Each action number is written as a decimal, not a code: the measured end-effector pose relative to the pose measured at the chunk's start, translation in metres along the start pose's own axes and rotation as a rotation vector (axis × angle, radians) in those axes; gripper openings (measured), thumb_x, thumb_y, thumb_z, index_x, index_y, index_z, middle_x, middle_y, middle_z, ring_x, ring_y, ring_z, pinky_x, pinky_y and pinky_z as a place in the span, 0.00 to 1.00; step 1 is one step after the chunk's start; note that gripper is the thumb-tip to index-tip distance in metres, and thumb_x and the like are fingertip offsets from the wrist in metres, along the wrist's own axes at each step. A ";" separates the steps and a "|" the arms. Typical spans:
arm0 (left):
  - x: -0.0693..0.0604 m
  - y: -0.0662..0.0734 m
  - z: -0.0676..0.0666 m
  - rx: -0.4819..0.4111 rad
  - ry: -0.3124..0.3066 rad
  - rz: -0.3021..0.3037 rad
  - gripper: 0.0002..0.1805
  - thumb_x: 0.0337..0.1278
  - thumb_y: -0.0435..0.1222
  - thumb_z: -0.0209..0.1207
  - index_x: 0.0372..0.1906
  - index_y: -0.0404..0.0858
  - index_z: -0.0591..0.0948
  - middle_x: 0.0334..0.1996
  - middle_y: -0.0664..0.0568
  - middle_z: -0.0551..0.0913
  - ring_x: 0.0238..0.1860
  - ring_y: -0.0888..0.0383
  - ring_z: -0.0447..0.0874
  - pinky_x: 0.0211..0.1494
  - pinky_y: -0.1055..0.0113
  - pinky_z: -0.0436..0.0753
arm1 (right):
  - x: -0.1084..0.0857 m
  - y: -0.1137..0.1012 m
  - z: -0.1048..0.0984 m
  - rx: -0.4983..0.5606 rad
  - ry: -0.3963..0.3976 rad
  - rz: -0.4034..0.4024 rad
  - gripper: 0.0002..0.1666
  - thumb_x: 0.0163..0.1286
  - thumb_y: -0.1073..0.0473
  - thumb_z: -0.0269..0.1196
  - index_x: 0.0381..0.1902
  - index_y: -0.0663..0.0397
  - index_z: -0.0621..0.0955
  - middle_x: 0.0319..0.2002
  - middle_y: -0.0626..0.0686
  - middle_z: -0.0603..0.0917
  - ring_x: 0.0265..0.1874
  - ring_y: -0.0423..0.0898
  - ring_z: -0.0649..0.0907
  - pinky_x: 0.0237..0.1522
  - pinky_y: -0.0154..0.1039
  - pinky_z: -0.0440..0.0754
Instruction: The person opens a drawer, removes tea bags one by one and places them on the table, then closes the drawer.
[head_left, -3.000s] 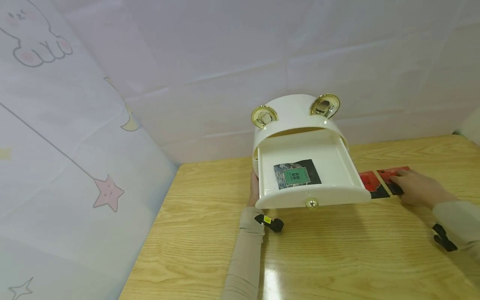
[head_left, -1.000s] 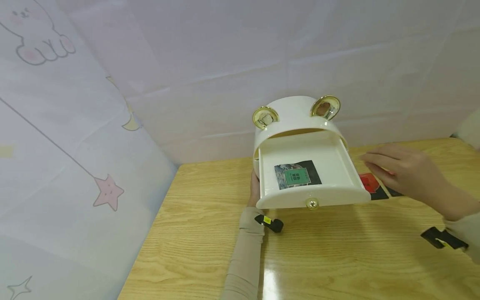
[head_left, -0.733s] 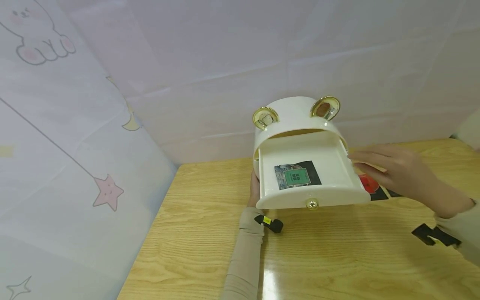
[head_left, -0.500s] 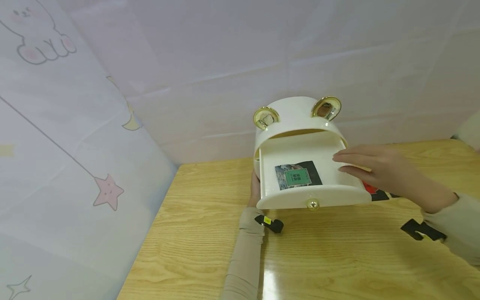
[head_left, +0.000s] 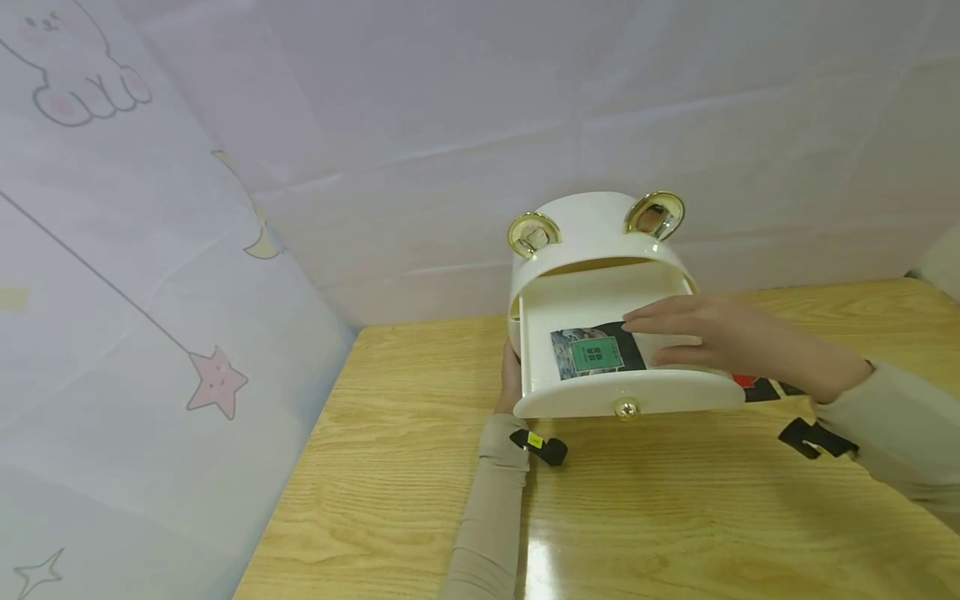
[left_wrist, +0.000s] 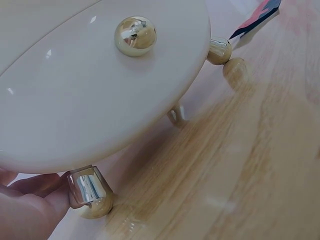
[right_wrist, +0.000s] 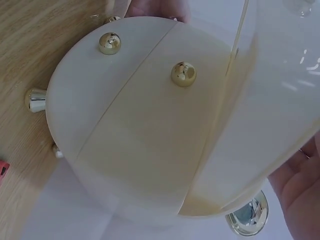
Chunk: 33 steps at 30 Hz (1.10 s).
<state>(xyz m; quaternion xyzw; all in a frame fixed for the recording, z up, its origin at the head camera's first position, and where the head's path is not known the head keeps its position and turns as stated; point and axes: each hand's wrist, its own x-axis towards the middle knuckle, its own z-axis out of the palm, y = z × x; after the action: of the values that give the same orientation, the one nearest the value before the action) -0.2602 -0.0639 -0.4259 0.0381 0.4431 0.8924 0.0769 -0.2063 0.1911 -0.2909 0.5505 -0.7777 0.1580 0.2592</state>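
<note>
While a left hand (head_left: 510, 377) rests against the left side of a white cabinet (head_left: 588, 223) on a wooden table (head_left: 397, 483) in the head view, a right hand (head_left: 723, 336) hovers over the cabinet's pulled-out drawer (head_left: 566, 302), fingers extended, thumb apart, grasping nothing. Inside the drawer, toward the cabinet's left side, lies a green-labelled black packet (head_left: 597, 353); right fingertips hang at its dark end, though contact cannot be told. Red-and-black packets (head_left: 761, 389) show partly on the table, just right of the cabinet. Gold ears (head_left: 534, 235) top the cabinet before a pale wall covering (head_left: 420, 150).

From the left wrist, the left hand appears low against the cabinet, beside a gold foot (left_wrist: 90, 192); its fingers are mostly hidden, so its grip cannot be told.

From the right wrist, gold knobs (right_wrist: 183, 74) dot the cabinet's front, the left hand at its far side, the right hand near its drawer.
</note>
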 end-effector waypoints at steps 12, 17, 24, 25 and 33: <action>0.010 -0.010 -0.007 -0.014 0.038 -0.018 0.22 0.55 0.60 0.44 0.36 0.46 0.74 0.31 0.57 0.76 0.32 0.63 0.74 0.39 0.70 0.75 | 0.013 -0.004 0.002 0.131 -0.280 0.047 0.34 0.51 0.66 0.68 0.59 0.50 0.73 0.57 0.52 0.75 0.56 0.53 0.72 0.60 0.23 0.56; 0.008 -0.009 -0.005 -0.003 0.063 -0.019 0.21 0.58 0.58 0.42 0.38 0.46 0.74 0.32 0.56 0.76 0.34 0.63 0.74 0.41 0.69 0.75 | 0.017 -0.008 0.003 0.128 -0.381 0.086 0.29 0.59 0.70 0.60 0.59 0.51 0.73 0.59 0.54 0.72 0.57 0.54 0.71 0.55 0.46 0.70; 0.000 -0.001 0.001 0.030 0.045 0.014 0.20 0.63 0.55 0.39 0.35 0.45 0.73 0.29 0.57 0.75 0.30 0.64 0.73 0.37 0.71 0.75 | 0.019 -0.009 0.005 0.030 -0.412 0.013 0.29 0.58 0.74 0.58 0.59 0.55 0.73 0.59 0.57 0.71 0.56 0.55 0.72 0.50 0.50 0.73; -0.002 0.001 0.002 0.034 0.037 0.015 0.19 0.64 0.54 0.38 0.34 0.45 0.73 0.28 0.57 0.74 0.30 0.64 0.73 0.36 0.72 0.74 | 0.018 -0.009 0.006 0.012 -0.399 -0.010 0.30 0.57 0.75 0.58 0.58 0.55 0.73 0.59 0.57 0.71 0.55 0.55 0.73 0.49 0.50 0.74; -0.017 0.012 0.015 0.096 0.046 0.047 0.19 0.68 0.49 0.31 0.32 0.47 0.71 0.27 0.58 0.73 0.29 0.65 0.71 0.37 0.73 0.72 | 0.017 -0.010 0.013 -0.043 -0.285 -0.084 0.35 0.46 0.75 0.67 0.55 0.54 0.76 0.56 0.58 0.73 0.51 0.54 0.75 0.45 0.48 0.76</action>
<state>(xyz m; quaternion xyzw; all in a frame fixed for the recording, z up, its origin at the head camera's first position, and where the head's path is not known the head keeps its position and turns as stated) -0.2427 -0.0623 -0.4077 0.0319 0.4859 0.8723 0.0438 -0.2046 0.1681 -0.2922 0.5935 -0.7862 0.0505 0.1645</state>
